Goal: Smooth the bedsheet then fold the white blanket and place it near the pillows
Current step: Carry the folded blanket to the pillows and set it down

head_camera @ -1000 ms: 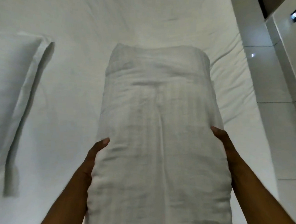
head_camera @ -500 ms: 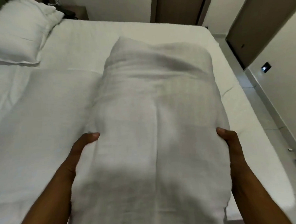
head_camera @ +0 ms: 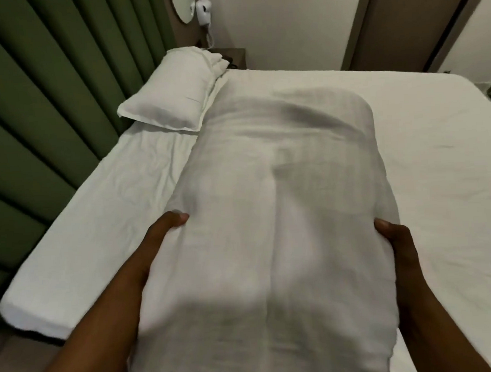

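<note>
The folded white blanket (head_camera: 283,212) fills the middle of the view as a thick long bundle, held up over the bed. My left hand (head_camera: 163,228) grips its left side with the thumb on top. On the opposite side my right hand (head_camera: 397,239) clasps its edge. The fingers of both hands are hidden under the cloth. A white pillow (head_camera: 175,89) lies at the head of the bed, far left, just beyond the blanket's far end. The white bedsheet (head_camera: 438,159) lies flat on the right and is lightly creased on the left.
A green padded headboard (head_camera: 46,97) runs along the left side of the bed. A dark nightstand (head_camera: 236,57) stands behind the pillow, with a white wall device (head_camera: 203,11) above it. Brown wall panels (head_camera: 400,18) stand at the back right.
My view has swung left and up, from the plain sheet to the headboard and far pillow. Both hands keep the same hold on the blanket as it moves with me.
</note>
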Motion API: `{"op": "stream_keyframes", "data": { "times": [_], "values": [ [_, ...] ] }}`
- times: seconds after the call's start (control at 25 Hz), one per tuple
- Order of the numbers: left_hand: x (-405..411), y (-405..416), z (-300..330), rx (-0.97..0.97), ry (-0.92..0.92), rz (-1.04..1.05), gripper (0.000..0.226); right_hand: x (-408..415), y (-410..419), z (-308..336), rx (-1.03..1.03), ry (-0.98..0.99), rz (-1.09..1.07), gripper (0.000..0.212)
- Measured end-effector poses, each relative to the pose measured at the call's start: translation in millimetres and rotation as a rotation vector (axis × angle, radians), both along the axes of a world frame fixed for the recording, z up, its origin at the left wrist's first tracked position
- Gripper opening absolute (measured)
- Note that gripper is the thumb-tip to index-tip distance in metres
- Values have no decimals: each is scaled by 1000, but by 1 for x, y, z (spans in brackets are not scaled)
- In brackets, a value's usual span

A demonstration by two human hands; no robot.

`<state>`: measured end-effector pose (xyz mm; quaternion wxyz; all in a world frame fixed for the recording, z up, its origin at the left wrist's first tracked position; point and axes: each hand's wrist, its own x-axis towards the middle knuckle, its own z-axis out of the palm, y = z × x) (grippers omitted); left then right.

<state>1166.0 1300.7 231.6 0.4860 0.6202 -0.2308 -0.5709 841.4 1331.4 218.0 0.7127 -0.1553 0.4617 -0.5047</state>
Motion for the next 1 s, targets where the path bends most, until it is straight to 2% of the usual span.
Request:
{"op": "stream_keyframes", "data": {
  "times": [0.04,0.08,0.16,0.28,0.36,0.48,0.56,0.64,0.8,0.84,0.92,1.0],
  "values": [
    [23,-4,3,29,-44,38,23,21,-12,-2,-1,-7,36,52],
    [47,-6,4,26,-115,46,27,46,-24,-4,4,-5,66,51],
    [95,-18,4,1,-73,65,9,92,-43,-6,-8,-10,99,42],
    [192,-29,-3,0,-185,84,49,182,-70,-19,-30,-26,156,33],
    [261,-43,-12,11,-223,67,60,252,-86,-30,-71,4,176,37],
    [361,-76,-23,19,-278,23,32,361,-113,-49,-107,155,156,64],
    [433,-113,-31,-20,-260,-16,24,434,-143,-68,-92,228,132,74],
    [494,-145,-41,3,-270,-42,23,499,-174,-87,-91,260,141,73],
    [582,-206,-82,123,-277,-64,21,585,-254,-131,-41,284,147,58],
    [596,-219,-101,165,-275,-77,26,599,-271,-150,-21,288,184,60],
    [627,-235,-162,324,-312,-183,56,627,-286,-205,24,356,257,63],
    [640,-232,-234,442,-500,-300,76,641,-271,-267,61,509,271,59]
  ]
}}
